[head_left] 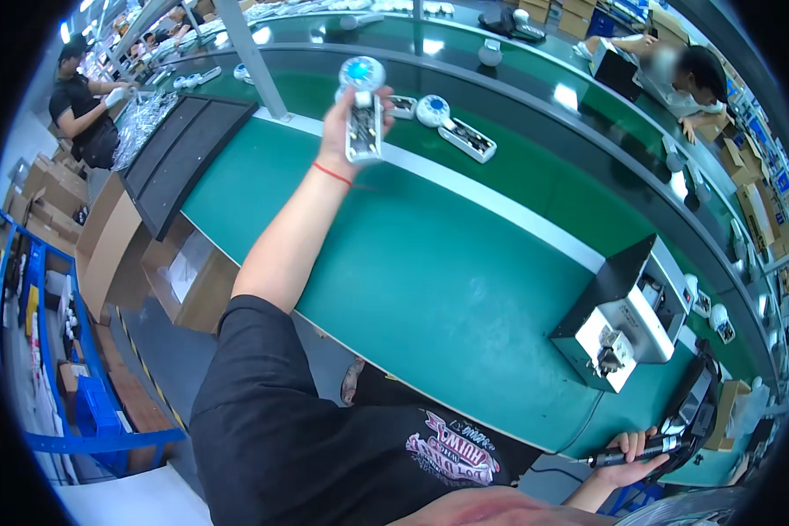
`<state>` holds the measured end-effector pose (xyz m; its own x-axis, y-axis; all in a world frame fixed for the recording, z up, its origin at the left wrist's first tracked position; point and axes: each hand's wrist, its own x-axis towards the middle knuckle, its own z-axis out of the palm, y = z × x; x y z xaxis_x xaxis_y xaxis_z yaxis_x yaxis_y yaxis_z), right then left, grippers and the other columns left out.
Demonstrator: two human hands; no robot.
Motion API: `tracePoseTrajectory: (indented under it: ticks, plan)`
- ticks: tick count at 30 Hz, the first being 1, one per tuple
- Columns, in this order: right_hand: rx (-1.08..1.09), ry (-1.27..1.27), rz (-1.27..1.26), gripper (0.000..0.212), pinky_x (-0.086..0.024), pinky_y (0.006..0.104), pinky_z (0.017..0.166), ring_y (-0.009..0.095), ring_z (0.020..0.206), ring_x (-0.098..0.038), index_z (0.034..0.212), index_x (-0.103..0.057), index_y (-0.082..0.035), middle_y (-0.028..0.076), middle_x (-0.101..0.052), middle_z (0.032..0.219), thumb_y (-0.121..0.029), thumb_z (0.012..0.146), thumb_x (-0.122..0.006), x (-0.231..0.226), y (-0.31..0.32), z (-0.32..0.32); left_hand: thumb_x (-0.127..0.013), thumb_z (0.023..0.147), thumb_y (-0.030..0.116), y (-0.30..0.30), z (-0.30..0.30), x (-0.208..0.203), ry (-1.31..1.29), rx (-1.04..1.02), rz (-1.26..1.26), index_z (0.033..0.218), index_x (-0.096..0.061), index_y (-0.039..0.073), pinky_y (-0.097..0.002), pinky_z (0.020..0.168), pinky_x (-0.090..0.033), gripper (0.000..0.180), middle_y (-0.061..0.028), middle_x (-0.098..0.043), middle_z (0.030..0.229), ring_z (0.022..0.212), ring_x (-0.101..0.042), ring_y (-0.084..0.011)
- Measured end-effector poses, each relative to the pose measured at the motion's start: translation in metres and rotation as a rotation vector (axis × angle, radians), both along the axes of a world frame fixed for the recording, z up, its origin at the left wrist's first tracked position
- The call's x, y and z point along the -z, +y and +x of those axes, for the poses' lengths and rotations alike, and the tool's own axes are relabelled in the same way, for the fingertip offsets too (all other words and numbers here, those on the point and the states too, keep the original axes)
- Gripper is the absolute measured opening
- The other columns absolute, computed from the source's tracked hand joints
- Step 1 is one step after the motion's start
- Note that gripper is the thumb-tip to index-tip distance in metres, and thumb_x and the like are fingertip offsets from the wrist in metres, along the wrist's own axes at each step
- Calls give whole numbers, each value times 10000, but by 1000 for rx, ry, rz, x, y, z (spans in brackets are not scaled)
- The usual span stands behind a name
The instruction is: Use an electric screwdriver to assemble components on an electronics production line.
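The left grip [335, 129] at eleven o'clock clasps a white device [365, 130], open side showing, likely for access; the right grip [625, 469], at four, encloses a black screwdriver-like tool [656, 450].

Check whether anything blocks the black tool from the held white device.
Nothing visible: mostly green tabletop between the right hand, holding the black tool, and the white device in the left hand. The machine stands right of that line.

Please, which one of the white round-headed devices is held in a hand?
The device with the bright light-blue centre, gripped by the left hand; the neighbouring device to its right lies on the green belt.
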<state>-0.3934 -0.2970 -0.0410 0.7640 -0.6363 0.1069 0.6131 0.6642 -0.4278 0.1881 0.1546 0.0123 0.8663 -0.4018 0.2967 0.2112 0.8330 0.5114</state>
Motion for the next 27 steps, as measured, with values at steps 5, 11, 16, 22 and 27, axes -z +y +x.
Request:
tracePoseTrajectory:
  ticks: [5,11,16,22,27]
  plan:
    - [-50,-32,3,621,-364,270,595,79,550,-400,1233,-531,46,-9,-438,706,-539,1029,-496,-6,7,6,-574,1037,350,-88,-110,11,63,201,172,1313,-535,-31,-280,739,-566,472,-143,-683,1150,868,-681,-190]
    - [-16,-30,26,626,-380,276,610,81,556,-421,1222,-519,39,-6,-446,702,-554,1023,-492,-12,16,11,-566,1045,325,-125,-161,19,-93,224,380,1382,-484,37,-286,743,-554,451,-184,-644,1220,936,-656,-198]
    - [-17,-36,13,625,-393,282,620,84,559,-436,1236,-506,31,-4,-453,706,-556,1023,-490,-8,15,10,-573,1041,314,-123,-165,30,-150,244,461,1397,-465,51,-279,769,-541,456,-169,-626,1264,955,-655,-183]
    - [-25,-33,21,614,-407,287,629,91,562,-462,1265,-495,20,1,-469,716,-543,1021,-507,-5,9,10,-572,1041,304,-122,-159,35,-122,250,446,1406,-454,49,-278,797,-527,461,-164,-617,1281,976,-654,-185]
    - [-10,-65,37,590,-397,287,598,91,541,-452,1238,-517,15,1,-472,718,-532,1018,-526,-14,14,5,-583,1030,288,-116,-164,24,-140,247,425,1407,-450,41,-285,809,-518,470,-159,-623,1259,983,-653,-189]
